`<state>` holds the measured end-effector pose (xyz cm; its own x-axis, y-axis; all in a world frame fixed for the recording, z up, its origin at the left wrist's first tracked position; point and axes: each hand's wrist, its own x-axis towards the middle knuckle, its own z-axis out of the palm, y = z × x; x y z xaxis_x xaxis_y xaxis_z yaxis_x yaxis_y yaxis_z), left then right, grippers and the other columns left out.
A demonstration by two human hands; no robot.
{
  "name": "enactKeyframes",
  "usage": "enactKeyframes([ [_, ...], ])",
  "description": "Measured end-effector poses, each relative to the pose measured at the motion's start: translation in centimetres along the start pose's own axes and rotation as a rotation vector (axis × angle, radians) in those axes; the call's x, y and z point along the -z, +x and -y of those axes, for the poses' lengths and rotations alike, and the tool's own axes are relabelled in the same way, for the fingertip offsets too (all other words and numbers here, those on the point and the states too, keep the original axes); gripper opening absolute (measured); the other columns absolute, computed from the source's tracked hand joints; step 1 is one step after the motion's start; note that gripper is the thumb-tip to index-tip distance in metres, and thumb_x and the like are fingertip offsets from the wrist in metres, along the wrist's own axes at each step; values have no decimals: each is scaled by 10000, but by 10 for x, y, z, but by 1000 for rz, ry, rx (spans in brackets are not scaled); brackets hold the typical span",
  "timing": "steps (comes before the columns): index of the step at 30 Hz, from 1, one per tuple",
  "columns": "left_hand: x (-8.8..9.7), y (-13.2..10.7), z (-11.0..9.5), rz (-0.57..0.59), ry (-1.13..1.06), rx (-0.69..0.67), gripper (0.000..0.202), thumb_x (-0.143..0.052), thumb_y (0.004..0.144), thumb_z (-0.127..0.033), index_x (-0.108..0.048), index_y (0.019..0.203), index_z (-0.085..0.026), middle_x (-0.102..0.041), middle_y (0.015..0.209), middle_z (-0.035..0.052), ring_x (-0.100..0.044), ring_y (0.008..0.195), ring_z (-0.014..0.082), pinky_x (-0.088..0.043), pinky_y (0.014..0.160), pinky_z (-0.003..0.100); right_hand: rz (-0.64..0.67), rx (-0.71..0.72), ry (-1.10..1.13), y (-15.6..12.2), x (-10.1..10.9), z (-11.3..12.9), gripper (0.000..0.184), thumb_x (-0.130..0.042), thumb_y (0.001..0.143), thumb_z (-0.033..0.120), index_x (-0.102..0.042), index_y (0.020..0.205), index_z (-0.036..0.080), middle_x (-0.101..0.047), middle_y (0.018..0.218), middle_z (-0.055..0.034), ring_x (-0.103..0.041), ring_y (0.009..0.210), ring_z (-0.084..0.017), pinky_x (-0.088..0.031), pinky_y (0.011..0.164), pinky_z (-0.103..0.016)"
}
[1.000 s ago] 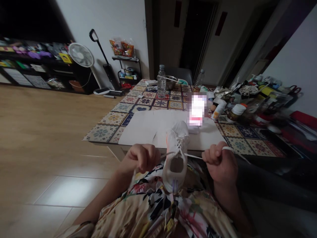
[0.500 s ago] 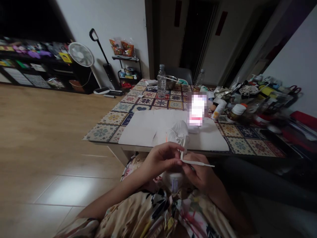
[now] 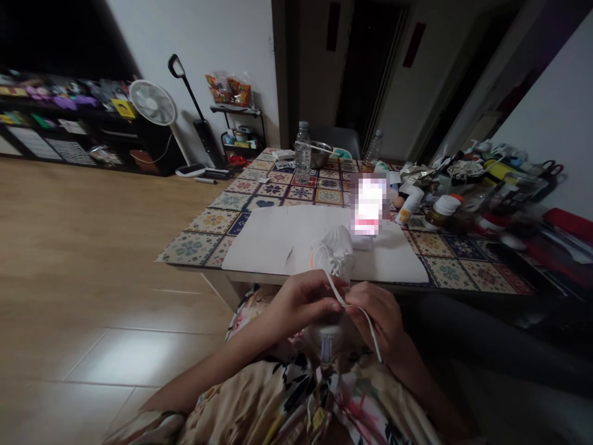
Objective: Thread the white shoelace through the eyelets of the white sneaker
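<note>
A white sneaker point(image 3: 334, 247) rests on my lap, toe against the table edge, heel point(image 3: 327, 341) toward me. My left hand point(image 3: 303, 301) and my right hand point(image 3: 380, 318) meet over its opening, both pinched on the white shoelace point(image 3: 356, 309). One lace end trails down across the back of my right hand. My fingers hide the shoe's middle.
A tiled-pattern table point(image 3: 217, 222) stands in front with a white sheet point(image 3: 278, 238), a water bottle point(image 3: 302, 151), a metal bowl point(image 3: 319, 153) and a clutter of jars and bottles point(image 3: 445, 207) at right. A fan point(image 3: 152, 105) and shelves point(image 3: 69, 130) line the far wall across the wooden floor.
A second ago my hands were apart, pulling the lace ends outward. They have come together over the shoe, and the lace end now hangs down over my right hand.
</note>
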<state>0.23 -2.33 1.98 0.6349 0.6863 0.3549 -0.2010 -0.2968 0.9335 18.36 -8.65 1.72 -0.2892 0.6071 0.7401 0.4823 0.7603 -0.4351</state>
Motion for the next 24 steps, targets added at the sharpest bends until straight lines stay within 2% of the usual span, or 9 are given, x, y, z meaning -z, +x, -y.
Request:
enactKeyframes([
  [2,1,1,0,-31,33,-89,167,-764,777,-199,-755,944,-184,-727,904,61,-648,857,170,-508,769,288,19,-16,0,2,-1,0,128,-497,978,220,-615,929,226,-639,787,-41,-604,715,-168,-469,653,-286],
  [5,2,0,-1,-69,51,-175,51,-750,802,-232,-762,813,-183,-719,810,59,-650,797,164,-516,747,285,16,-40,-1,3,-2,1,172,-491,981,231,-617,866,209,-631,765,-47,-591,687,-162,-464,626,-278],
  [9,0,-4,-5,-12,50,-75,153,-718,828,-292,-722,781,-146,-707,764,69,-638,716,150,-503,656,252,-107,-75,10,-1,-2,1,207,-459,986,198,-603,838,211,-643,741,-27,-601,681,-151,-476,641,-267],
  [13,-3,-6,-9,68,92,-32,171,-705,828,-288,-687,776,-126,-704,746,73,-627,686,137,-487,635,235,-238,-254,2,-5,-7,-4,248,-534,952,219,-556,705,208,-567,616,23,-543,564,-120,-437,560,-234],
  [17,-4,-8,-6,-22,52,-68,175,-719,812,-281,-657,750,-129,-686,714,56,-603,639,119,-474,598,215,-284,-351,84,-5,-11,-7,116,-640,886,242,-583,787,218,-605,652,34,-560,556,-112,-452,537,-207],
  [18,-4,-8,-5,-58,38,-74,165,-719,813,-275,-661,760,-130,-687,712,52,-602,634,117,-474,592,212,-271,-337,98,-5,-10,-6,38,-629,890,232,-604,863,225,-640,716,22,-592,604,-120,-473,566,-209],
  [20,-2,-9,-4,-105,41,-93,114,-715,820,-244,-694,819,-133,-707,747,57,-623,662,125,-490,615,216,-179,-274,89,-3,-8,-4,94,-599,897,212,-622,985,237,-679,845,-11,-641,733,-145,-509,657,-233],
  [22,-1,-9,-6,-117,90,-121,90,-702,833,-203,-731,896,-145,-733,809,68,-652,723,138,-505,662,226,-57,-201,60,0,-6,-1,136,-574,891,189,-627,1010,229,-670,898,-34,-641,816,-166,-515,725,-262],
  [24,1,-9,-9,-100,146,-158,101,-684,847,-171,-750,922,-156,-742,844,75,-668,768,148,-509,694,232,-5,-155,41,2,-5,0,127,-550,875,156,-619,966,214,-642,887,-40,-622,822,-168,-508,740,-271],
])
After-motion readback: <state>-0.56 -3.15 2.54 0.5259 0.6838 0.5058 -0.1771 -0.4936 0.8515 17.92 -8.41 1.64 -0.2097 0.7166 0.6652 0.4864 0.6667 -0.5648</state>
